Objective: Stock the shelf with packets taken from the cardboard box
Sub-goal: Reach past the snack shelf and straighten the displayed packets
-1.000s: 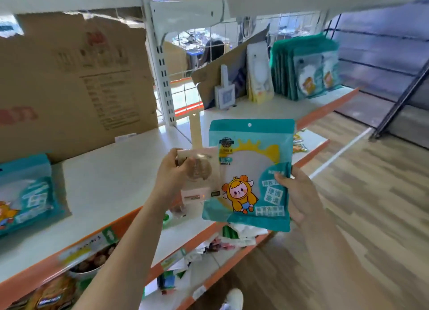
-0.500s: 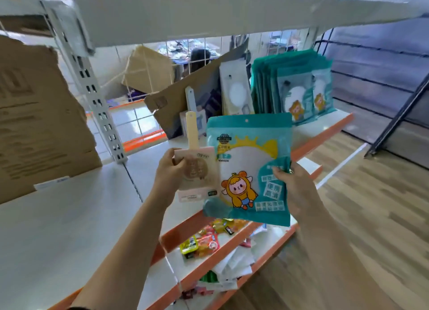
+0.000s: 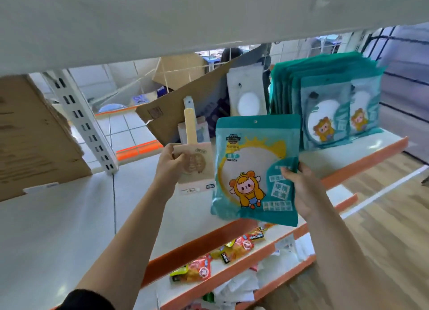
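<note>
Teal packet [image 3: 253,170] (cartoon print facing the camera) hangs over the orange front edge of the shelf [image 3: 69,216], right hand [image 3: 299,191] gripping its right side; left hand [image 3: 170,168] pinches a pink carded brush [image 3: 192,161] just beside it.

One wide camera rides on my head, facing forward and down, close over the shelf [image 3: 58,216]; my left hand [image 3: 170,164] and right hand [image 3: 301,189] sit mid-frame, wooden floor [image 3: 383,216] at the right.
</note>
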`<state>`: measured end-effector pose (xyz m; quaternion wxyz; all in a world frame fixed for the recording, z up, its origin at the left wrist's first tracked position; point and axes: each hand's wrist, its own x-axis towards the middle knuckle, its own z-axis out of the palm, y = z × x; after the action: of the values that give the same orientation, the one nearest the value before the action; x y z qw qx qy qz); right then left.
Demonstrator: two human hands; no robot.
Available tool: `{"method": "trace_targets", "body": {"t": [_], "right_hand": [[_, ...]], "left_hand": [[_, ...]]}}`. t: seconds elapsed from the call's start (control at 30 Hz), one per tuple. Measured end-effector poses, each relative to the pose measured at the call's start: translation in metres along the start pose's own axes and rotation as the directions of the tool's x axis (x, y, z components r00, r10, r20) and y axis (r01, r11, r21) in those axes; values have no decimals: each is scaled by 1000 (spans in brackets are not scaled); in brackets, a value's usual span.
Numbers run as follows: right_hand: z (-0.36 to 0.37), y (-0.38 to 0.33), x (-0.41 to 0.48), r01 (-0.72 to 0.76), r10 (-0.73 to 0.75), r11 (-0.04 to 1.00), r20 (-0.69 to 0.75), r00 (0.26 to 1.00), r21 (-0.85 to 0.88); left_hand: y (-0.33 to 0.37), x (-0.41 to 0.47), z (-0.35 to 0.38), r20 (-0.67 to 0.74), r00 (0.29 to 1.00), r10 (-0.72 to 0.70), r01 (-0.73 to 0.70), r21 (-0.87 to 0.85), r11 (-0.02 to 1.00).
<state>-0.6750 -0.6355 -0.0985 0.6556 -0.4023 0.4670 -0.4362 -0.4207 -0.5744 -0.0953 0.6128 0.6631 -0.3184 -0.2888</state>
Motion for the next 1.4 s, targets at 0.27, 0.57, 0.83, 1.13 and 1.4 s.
{"method": "trace_targets", "body": {"t": [0.27,0.57,0.83,1.13,1.4], "right_hand": [[-15,-34,68,-73,82,996,162,983,-60],[-23,-41,111,-52,74,994,238,968,-97],[-24,-49,129,-26,61,992,296,953,-121],[-25,-45,130,-15,43,994,258,965,-111],[-39,-42,127,-20,34,997,181,983,-79]], "left_hand": [[-8,21,37,-135,986,-94,97,14,995],[-13,49,60,-254,964,-79,73,-33,997],[-33,79,64,-414,905,103,38,320,947],[-36,85,61,-410,902,137,83,475,876],[-34,69,64,-422,877,232,90,616,782]]}}
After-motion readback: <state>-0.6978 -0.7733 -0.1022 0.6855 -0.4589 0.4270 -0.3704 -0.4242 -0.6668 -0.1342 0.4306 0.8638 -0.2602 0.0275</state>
